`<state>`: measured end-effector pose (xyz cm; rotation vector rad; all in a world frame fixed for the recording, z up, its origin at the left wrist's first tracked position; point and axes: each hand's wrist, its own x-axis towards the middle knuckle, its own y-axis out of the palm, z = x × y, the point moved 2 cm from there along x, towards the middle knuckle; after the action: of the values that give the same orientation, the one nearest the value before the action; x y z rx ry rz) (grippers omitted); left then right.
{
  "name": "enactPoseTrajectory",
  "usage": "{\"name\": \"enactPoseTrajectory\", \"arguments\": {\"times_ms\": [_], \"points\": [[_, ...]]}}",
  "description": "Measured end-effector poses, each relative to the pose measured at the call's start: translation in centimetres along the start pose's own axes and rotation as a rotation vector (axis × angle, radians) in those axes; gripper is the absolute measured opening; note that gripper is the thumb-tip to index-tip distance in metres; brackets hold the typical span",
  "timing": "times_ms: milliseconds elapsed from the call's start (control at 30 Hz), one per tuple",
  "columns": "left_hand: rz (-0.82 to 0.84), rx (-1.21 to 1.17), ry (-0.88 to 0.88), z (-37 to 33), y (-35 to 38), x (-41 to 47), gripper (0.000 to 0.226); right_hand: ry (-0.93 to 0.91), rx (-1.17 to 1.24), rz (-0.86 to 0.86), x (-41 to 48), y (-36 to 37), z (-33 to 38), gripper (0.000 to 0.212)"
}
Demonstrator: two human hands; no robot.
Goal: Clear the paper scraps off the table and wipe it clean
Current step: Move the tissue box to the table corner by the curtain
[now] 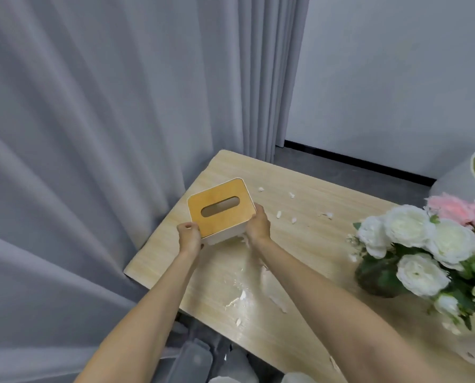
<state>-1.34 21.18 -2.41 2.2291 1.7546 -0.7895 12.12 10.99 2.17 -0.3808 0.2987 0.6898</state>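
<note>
Both hands, left hand [188, 235] and right hand [258, 223], grip the tissue box [220, 210] at frame centre; paper scraps [279, 214] litter the table [327, 189]. Tilting the box could slide its wooden lid off onto the scraps.

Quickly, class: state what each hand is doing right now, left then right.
Left hand: grips the tissue box at its near left corner.
Right hand: grips the same tissue box on its right side.

White and pink flowers [413, 228] in dark vase [374, 281]; grey curtain [92, 106].
</note>
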Motion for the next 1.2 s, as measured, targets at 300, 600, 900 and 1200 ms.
{"name": "enactPoseTrajectory", "arguments": {"times_ms": [300, 600, 900, 1200], "points": [[0.006, 0.026, -0.109, -0.7, -1.7, 7.2, 0.053, 0.028, -0.227, 0.114, 9.5, 7.6, 2.4, 0.056], [-0.006, -0.11, -0.188, -0.7, -0.9, 10.0, 0.063, -0.007, -0.323, 0.141, 15.9, 11.5, 3.2, 0.046], [-0.045, -0.213, -0.255, -2.6, -0.7, 10.3, 0.05, 0.039, -0.192, 0.067, 19.0, 13.5, 2.9, 0.023], [-0.076, -0.226, -0.263, -2.8, -0.1, 12.3, 0.053, 0.071, -0.177, 0.12, 18.6, 14.2, 2.5, 0.051]]}}
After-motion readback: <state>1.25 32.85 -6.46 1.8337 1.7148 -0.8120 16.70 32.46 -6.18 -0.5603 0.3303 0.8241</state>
